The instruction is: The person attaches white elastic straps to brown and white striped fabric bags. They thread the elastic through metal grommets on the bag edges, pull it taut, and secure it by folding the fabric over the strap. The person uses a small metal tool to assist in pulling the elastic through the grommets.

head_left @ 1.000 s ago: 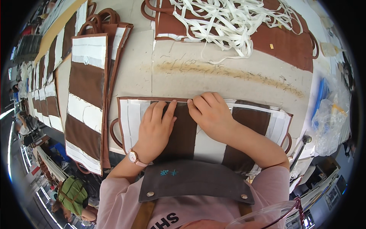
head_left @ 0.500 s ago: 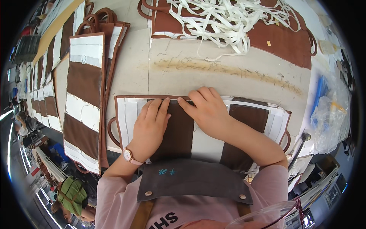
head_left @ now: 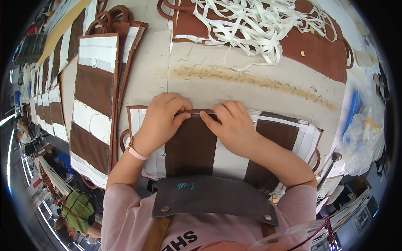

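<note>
A flat bag [head_left: 190, 146] with brown and white stripes and brown trim lies in front of me, a looped handle at each end. My left hand [head_left: 163, 121] reaches over its far edge and pinches the brown trim between fingers and thumb. Just beside it, my right hand [head_left: 232, 125] grips the same edge, thumb on the near side and fingers curled at the trim. A short stretch of trim shows between the two thumbs. The bag's near side is partly covered by my dark apron [head_left: 209, 196].
Similar striped bags [head_left: 94, 92] are stacked to the left, handles at the far end. At the back, a tangle of white tape [head_left: 251, 29] rests on a brown bag [head_left: 310, 52]. Loose threads [head_left: 251, 79] litter the table. Clear plastic bags [head_left: 362, 142] sit at the right.
My left hand has shifted from lying on the bag to reaching over its far edge and pinching the trim. The right hand has curled closer at the edge. The view has shifted slightly.
</note>
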The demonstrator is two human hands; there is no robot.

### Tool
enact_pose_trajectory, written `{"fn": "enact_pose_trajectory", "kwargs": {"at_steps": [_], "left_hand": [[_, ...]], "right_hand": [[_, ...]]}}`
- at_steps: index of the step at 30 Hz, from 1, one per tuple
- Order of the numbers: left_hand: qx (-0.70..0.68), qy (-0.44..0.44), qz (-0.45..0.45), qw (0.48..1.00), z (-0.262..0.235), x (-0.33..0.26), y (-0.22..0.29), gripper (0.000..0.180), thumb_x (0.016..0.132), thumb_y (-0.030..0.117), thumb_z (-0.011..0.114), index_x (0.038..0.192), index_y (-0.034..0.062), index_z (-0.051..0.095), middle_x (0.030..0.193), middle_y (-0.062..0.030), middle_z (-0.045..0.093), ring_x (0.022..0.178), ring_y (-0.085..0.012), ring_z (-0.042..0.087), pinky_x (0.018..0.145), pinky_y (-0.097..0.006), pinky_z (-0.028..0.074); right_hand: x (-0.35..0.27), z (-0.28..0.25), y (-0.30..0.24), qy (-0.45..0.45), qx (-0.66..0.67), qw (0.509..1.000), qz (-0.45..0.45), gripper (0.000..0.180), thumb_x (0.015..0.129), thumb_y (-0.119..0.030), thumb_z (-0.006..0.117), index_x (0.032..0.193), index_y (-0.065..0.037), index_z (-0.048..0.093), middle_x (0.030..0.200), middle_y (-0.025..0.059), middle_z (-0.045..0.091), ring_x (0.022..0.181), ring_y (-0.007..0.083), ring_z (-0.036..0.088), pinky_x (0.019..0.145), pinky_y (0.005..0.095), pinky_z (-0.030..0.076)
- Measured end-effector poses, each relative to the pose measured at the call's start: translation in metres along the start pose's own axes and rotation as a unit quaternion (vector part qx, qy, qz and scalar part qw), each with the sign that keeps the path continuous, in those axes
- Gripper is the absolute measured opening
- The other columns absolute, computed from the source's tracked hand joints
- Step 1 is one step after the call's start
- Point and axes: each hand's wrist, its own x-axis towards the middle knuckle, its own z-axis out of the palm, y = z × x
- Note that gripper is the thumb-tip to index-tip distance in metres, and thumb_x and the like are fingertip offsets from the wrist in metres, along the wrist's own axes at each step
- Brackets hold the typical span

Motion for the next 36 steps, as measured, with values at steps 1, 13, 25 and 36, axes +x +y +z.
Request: {"fn": "enact_pose_trajectory", "kwargs": {"at_steps": [1,13,25,36], "left_hand": [[-0.002,-0.009,-0.005,1.0,-0.001,0.0,0.0,0.021,0.073,0.002,0.078,0.091,0.0055,0.068,0.088,-0.0081,0.064,0.087,-0.0291,0.06,0.08,-0.04,0.047],[0.067,0.077,0.015,0.995,0.008,-0.009,-0.002,0.017,0.075,0.011,0.08,0.084,0.0035,0.068,0.084,-0.0084,0.061,0.083,-0.0298,0.057,0.076,-0.04,0.046],[0.03,0.104,0.002,0.994,0.011,-0.011,-0.006,0.018,0.072,0.012,0.082,0.08,0.0052,0.067,0.081,-0.0064,0.063,0.08,-0.0288,0.056,0.073,-0.039,0.045],[0.181,0.158,0.0,0.971,0.012,-0.022,0.006,0.025,0.074,0.016,0.082,0.093,0.0079,0.068,0.093,-0.0064,0.064,0.091,-0.0298,0.057,0.084,-0.042,0.043]], "right_hand": [[0.0,0.0,0.0,0.001,0.002,1.0,0.001,0.032,0.077,-0.01,0.067,0.108,-0.003,0.072,0.091,0.0058,0.054,0.088,0.0228,0.051,0.079,0.0343,0.043],[0.0,0.0,-0.001,-0.002,0.006,1.0,0.005,0.033,0.077,-0.011,0.067,0.108,-0.003,0.072,0.091,0.0054,0.053,0.088,0.0226,0.051,0.079,0.0344,0.043],[0.0,0.001,-0.001,0.005,-0.004,1.0,-0.003,0.029,0.079,-0.012,0.068,0.105,-0.003,0.073,0.09,0.0052,0.054,0.087,0.023,0.051,0.078,0.0345,0.042],[-0.002,0.0,-0.002,-0.007,-0.033,0.999,-0.008,0.025,0.077,-0.011,0.069,0.1,-0.002,0.071,0.093,0.0059,0.055,0.09,0.0238,0.052,0.078,0.0351,0.043]]}}
